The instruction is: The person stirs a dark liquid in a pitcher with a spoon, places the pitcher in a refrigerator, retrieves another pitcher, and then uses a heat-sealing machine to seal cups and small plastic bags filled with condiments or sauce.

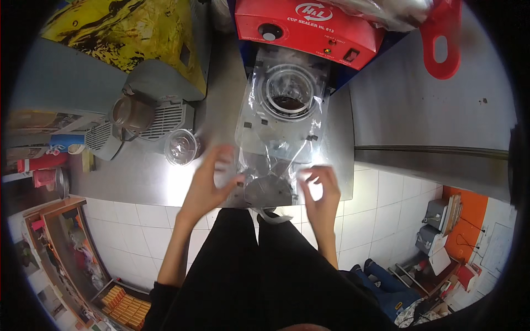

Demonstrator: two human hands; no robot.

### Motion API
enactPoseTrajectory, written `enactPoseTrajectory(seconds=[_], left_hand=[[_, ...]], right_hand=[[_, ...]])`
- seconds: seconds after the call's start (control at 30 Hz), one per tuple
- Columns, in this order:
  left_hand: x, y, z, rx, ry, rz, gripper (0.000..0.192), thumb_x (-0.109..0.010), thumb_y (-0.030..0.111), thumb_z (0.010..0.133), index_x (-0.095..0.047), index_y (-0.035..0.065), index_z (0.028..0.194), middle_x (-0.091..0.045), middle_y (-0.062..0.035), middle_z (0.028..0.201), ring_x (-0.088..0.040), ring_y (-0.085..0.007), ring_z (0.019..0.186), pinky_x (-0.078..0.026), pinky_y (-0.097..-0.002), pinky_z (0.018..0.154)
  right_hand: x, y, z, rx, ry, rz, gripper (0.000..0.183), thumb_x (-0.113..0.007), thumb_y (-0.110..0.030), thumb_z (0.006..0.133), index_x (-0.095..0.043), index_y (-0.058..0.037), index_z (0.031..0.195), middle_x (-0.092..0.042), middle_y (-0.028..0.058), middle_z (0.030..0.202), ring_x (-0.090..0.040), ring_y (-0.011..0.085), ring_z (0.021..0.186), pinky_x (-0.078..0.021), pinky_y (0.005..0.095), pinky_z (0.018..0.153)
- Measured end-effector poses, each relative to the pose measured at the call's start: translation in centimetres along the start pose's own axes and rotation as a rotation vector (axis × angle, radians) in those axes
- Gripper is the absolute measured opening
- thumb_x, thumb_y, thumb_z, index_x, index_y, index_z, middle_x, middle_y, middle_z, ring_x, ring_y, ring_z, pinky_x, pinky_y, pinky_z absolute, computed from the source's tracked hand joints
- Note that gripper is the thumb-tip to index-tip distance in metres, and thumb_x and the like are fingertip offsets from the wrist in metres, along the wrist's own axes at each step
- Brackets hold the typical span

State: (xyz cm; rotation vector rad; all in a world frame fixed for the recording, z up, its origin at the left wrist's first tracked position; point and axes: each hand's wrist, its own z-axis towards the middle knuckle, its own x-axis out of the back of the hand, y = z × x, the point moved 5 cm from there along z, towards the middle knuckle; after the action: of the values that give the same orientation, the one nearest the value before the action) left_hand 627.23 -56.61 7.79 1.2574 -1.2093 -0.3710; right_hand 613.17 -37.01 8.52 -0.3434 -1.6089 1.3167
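Note:
A red cup sealer (308,35) stands at the back of the steel counter. From it, clear plastic sealing film (285,142) runs toward me over its tray and down past the counter's front edge. Under the film, below the sealer's head, sits a clear plastic cup (290,89) with a little dark liquid at its bottom. My left hand (209,180) is left of the film, thumb and fingers spread, holding nothing. At the film's right edge, my right hand (325,186) has curled, blurred fingers; whether they pinch the film is unclear.
Left of the film stands an empty clear cup (182,147). Behind it, a pitcher (132,113) of brown liquid rests on the drip tray (167,120) of a yellow-fronted dispenser (124,33). A steel cabinet (430,107) borders the right side. A person (385,289) is at lower right.

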Motion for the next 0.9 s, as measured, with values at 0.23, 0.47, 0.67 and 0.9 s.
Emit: enactPoseTrajectory(seconds=[0.23, 0.47, 0.67, 0.9], left_hand=[[0.4, 2.9, 7.0, -0.247, 0.143, 0.078, 0.044, -0.073, 0.016, 0.076, -0.052, 0.0059, 0.113, -0.051, -0.0106, 0.109, -0.051, -0.0246, 0.092, -0.041, -0.0347, 0.087], [-0.6, 2.1, 11.4, -0.291, 0.337, 0.031, 0.026, -0.069, 0.019, 0.081, -0.062, 0.0034, 0.101, -0.058, -0.0061, 0.097, -0.050, -0.0176, 0.084, -0.041, -0.0290, 0.079], [-1.6, 2.5, 10.9, -0.199, 0.276, -0.057, 0.018, -0.067, 0.018, 0.083, -0.065, 0.0027, 0.092, -0.059, -0.0060, 0.092, -0.050, -0.0165, 0.083, -0.041, -0.0291, 0.078], [-1.9, 4.6, 9.8, -0.355, 0.328, -0.058, 0.021, -0.059, 0.023, 0.090, -0.066, 0.0029, 0.087, -0.061, -0.0056, 0.086, -0.054, -0.0172, 0.082, -0.043, -0.0297, 0.074]], right_hand=[[-1.0, 1.0, 5.8, 0.113, 0.288, -0.296, 0.033, -0.063, -0.023, 0.084, -0.061, -0.0097, 0.115, -0.049, 0.0125, 0.111, -0.044, 0.0301, 0.109, -0.0292, 0.0424, 0.096], [-1.5, 1.4, 8.6, -0.021, 0.374, -0.233, 0.050, -0.069, -0.032, 0.081, -0.053, -0.0069, 0.121, -0.050, 0.0122, 0.111, -0.045, 0.0302, 0.107, -0.0310, 0.0429, 0.094], [-0.9, 2.5, 9.4, 0.061, 0.385, -0.126, 0.026, -0.069, -0.023, 0.082, -0.062, -0.0064, 0.100, -0.055, 0.0092, 0.098, -0.050, 0.0242, 0.095, -0.0365, 0.0369, 0.085], [-0.5, 1.9, 9.2, -0.051, 0.256, 0.155, 0.012, -0.066, -0.016, 0.083, -0.063, -0.0072, 0.091, -0.059, 0.0082, 0.094, -0.052, 0.0214, 0.092, -0.0393, 0.0355, 0.084]])
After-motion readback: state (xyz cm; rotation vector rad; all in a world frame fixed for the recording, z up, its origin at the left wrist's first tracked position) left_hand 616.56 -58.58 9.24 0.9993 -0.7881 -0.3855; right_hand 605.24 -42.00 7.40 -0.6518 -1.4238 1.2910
